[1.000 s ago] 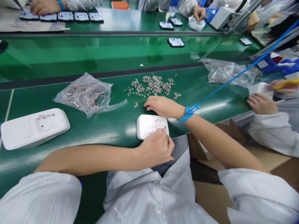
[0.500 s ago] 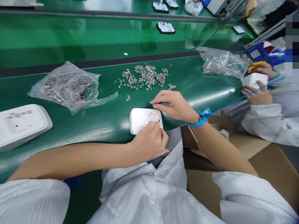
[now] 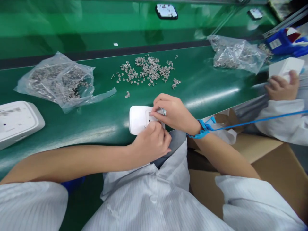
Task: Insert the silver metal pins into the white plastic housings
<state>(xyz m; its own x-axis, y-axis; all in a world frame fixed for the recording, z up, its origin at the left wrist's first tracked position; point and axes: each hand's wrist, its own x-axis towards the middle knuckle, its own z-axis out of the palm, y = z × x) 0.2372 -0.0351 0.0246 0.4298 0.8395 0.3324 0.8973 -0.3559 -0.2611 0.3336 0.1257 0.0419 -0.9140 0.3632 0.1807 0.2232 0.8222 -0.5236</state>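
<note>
A white casing lies at the near edge of the green table. The right hand pinches a small metal clip against its top; the left hand, fingers curled together, presses its near edge. Loose clips lie scattered beyond, a bag to the left.

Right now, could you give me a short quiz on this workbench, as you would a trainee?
1. True or false: both hands, left hand and right hand, touch the white case.
2. What lies loose on the belt beyond the case?
3. Which wrist wears the blue strap? A left, B right.

Key: 1 true. 2 small metal parts. 3 B.
</note>
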